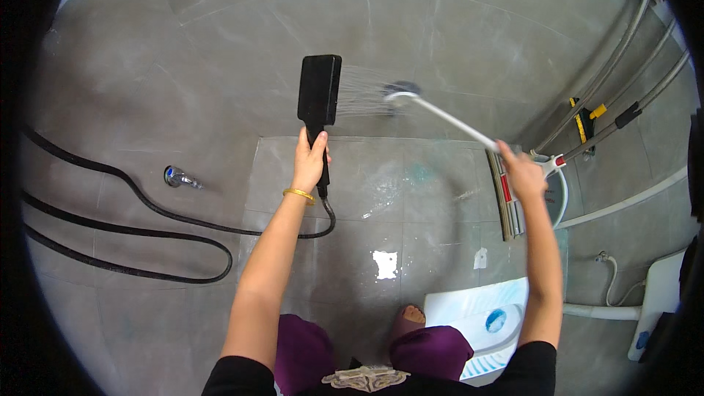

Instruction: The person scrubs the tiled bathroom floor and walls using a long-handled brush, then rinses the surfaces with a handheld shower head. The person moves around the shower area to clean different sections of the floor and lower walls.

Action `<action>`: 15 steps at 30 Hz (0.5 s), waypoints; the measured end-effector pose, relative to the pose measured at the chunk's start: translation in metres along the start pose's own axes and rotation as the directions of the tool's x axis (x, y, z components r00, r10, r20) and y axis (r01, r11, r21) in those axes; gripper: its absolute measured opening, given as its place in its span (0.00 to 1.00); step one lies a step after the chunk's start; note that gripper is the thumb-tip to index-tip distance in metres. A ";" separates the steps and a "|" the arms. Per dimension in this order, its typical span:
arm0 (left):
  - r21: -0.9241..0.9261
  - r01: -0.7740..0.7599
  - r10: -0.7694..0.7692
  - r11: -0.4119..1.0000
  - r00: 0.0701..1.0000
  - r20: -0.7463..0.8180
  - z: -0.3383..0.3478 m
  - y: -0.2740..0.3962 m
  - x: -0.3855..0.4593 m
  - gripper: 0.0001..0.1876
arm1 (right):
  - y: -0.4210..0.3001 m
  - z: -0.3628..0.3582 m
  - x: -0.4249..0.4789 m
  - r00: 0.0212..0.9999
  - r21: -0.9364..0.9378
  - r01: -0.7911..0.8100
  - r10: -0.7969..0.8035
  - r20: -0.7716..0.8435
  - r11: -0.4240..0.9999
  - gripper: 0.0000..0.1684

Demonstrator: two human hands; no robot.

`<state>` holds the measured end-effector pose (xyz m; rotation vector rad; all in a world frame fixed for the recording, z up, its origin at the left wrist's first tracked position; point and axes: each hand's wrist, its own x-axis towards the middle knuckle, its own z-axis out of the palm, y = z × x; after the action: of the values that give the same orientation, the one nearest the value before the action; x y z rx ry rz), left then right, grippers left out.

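My left hand [312, 160] is closed around the handle of a black rectangular handheld showerhead [319, 88]. Fine jets of water spray rightward from it onto a dark round brush head [402, 89]. That head sits on a long white-handled brush [454, 122], against or close to the grey tiled wall [484, 49]; contact is unclear. The far end of the white handle is in my right hand [522, 171]. A black hose [324, 228] runs from the showerhead's base and loops off to the left.
A chrome tap [180, 177] projects from the left wall. Mop or squeegee heads [505, 195] and metal poles [621, 49] stand at the right. A white squat toilet [478, 308] lies by my foot, with a white cistern [660, 300] beyond. The floor tiles [357, 187] are wet.
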<state>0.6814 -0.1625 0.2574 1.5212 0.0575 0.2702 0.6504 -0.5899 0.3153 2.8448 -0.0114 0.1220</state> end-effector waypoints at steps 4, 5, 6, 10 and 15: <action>-0.023 0.026 -0.026 0.999 1.000 -0.015 0.010 0.004 0.004 0.12 | 0.025 -0.004 -0.010 0.997 -0.102 -0.024 0.017 -0.069 0.994 0.28; -0.004 0.042 -0.042 0.999 0.999 -0.030 0.017 0.006 0.006 0.12 | 0.021 -0.003 -0.008 0.998 -0.082 0.037 -0.040 -0.040 0.996 0.27; -0.026 0.040 -0.040 0.999 0.999 0.002 0.026 0.008 0.005 0.11 | 0.008 -0.002 -0.001 0.988 -0.030 0.128 -0.130 -0.082 0.991 0.27; 0.027 -0.042 0.040 0.999 0.996 0.081 0.044 0.028 0.015 0.14 | -0.014 -0.026 0.019 0.990 -0.110 0.028 -0.043 -0.135 0.994 0.26; 0.107 -0.140 0.139 0.984 0.990 0.016 0.028 0.046 0.031 0.11 | 0.065 -0.058 0.002 0.929 -0.197 -0.140 0.060 -0.366 0.970 0.30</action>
<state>0.7107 -0.1819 0.3089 1.6363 -0.0425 0.3771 0.6468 -0.6349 0.3896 2.5587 -0.0888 0.6209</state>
